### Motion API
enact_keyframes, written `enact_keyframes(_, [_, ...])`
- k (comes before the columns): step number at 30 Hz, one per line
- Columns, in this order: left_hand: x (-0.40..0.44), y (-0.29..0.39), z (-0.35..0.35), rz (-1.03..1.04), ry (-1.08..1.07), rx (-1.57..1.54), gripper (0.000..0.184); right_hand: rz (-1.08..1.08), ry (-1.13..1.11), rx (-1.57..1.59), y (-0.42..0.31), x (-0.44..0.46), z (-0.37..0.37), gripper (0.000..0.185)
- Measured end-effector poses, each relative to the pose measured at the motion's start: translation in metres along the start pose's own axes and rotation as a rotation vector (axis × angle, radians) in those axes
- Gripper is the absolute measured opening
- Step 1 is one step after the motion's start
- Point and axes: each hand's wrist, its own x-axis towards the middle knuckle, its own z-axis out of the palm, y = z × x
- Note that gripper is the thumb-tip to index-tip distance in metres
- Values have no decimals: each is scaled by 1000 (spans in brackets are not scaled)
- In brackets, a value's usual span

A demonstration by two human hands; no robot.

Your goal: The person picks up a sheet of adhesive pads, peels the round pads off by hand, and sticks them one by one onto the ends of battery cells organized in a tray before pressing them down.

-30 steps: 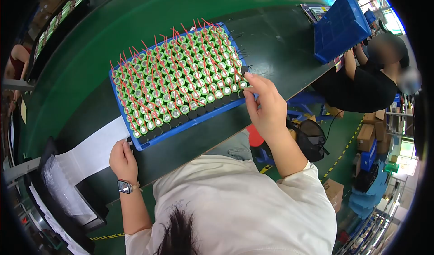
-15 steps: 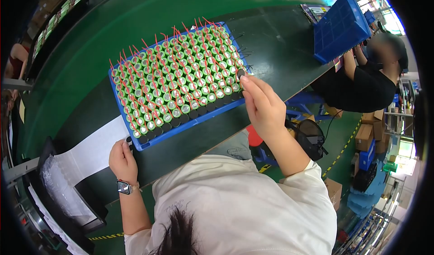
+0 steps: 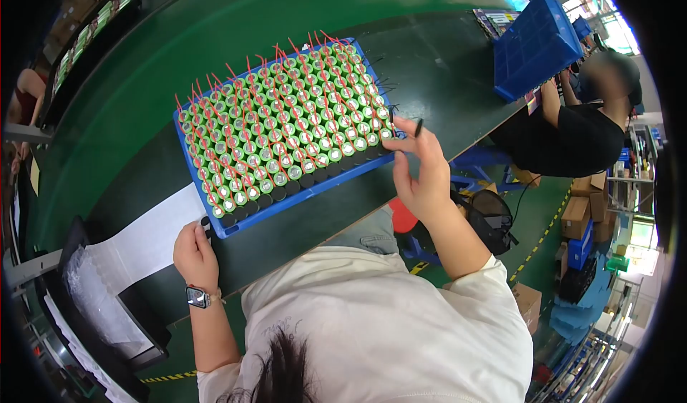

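A blue tray [image 3: 300,190] holds many upright green battery cells [image 3: 286,117] in rows, with red wires [image 3: 275,128] strung across their tops. Along its near edge runs a row of black round discs [image 3: 293,187]. My right hand [image 3: 427,178] is at the tray's near right corner, its fingertips by the last cells. A small black disc [image 3: 418,127] shows edge-on among its fingers. My left hand [image 3: 195,254], fingers curled together, rests beside the near left corner with another black disc [image 3: 205,221] at its fingertips.
A white paper strip [image 3: 154,231] lies left of the tray, leading to a black box with clear plastic [image 3: 107,296]. A blue crate [image 3: 537,45] stands at the far right, where a person in black [image 3: 572,138] sits. The dark tabletop [image 3: 429,67] has its edge nearby.
My right hand has shifted slightly down and right, and its pinch has loosened into spread fingers. The black disc moved from its fingertips to farther back among the fingers. My left hand stays put.
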Motion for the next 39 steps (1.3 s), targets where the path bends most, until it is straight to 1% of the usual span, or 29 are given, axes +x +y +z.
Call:
enact_keyframes(2, [-1, -2, 0, -10, -14, -11, 17, -86, -8, 77, 5, -6, 1, 91])
enact_keyframes(3, [-1, -2, 0, -9, -16, -9, 17, -84, -7, 78, 5, -9, 2, 91])
enact_keyframes(6, [0, 0, 0, 3, -15, -2, 18, -57, -44, 77, 2, -15, 4, 91])
enact_keyframes(8, [-1, 1, -1, -33, -27, -10, 18, 40, -23, 210, -1, -18, 7, 90])
enact_keyframes(9, [-1, 1, -1, -32, -27, -10, 18, 41, -22, 210, 0, -18, 5, 90])
enact_keyframes(11, [0, 1, -1, -28, -26, -8, 19, 38, 63, 288, 4, -16, -2, 94])
enact_keyframes(12, [0, 1, -1, -29, -26, -7, 19, 25, 100, 136, 7, -13, -8, 94])
enact_keyframes(13, [0, 2, -2, -33, -30, -8, 19, 140, 69, 148, 7, -9, -16, 85])
enact_keyframes(15, [0, 3, -1, -36, -35, -10, 19, 434, 5, 313, 10, -2, -17, 76])
enact_keyframes(16, [0, 3, -1, -29, -24, -2, 19, 434, 7, 312, 10, -1, -18, 76])
enact_keyframes(18, [0, 2, 0, -22, -13, 5, 19, 539, -19, 353, 11, 0, -19, 72])
enact_keyframes(19, [-1, 2, -1, -37, -24, 2, 19, 539, -19, 352, 9, 2, -19, 72])
enact_keyframes(21, [-1, 1, 0, -51, -38, -2, 19, 641, 11, 450, 3, 7, -18, 74])
enact_keyframes(23, [-1, 0, 1, -14, -12, 5, 19, 643, 19, 426, 3, 9, -15, 74])
enact_keyframes(25, [-1, 1, 0, -25, -17, 2, 19, 643, 25, 404, 5, 9, -14, 73])
enact_keyframes(27, [-1, 1, 0, -37, -22, -1, 20, 519, 2, 194, 6, 9, -13, 71])
enact_keyframes(31, [0, 4, -1, -38, -25, -5, 20, 450, -8, 96, 5, 7, -16, 70])
enact_keyframes(33, [0, 4, -1, -47, -33, -8, 20, 363, -10, -16, 4, 7, -18, 68])
enact_keyframes(37, [0, 3, -1, -38, -29, -3, 20, 326, 5, -47, 4, 8, -16, 67])
enact_keyframes(39, [0, 4, -1, -34, -27, -4, 20, 282, -1, -114, 3, 10, -18, 66])
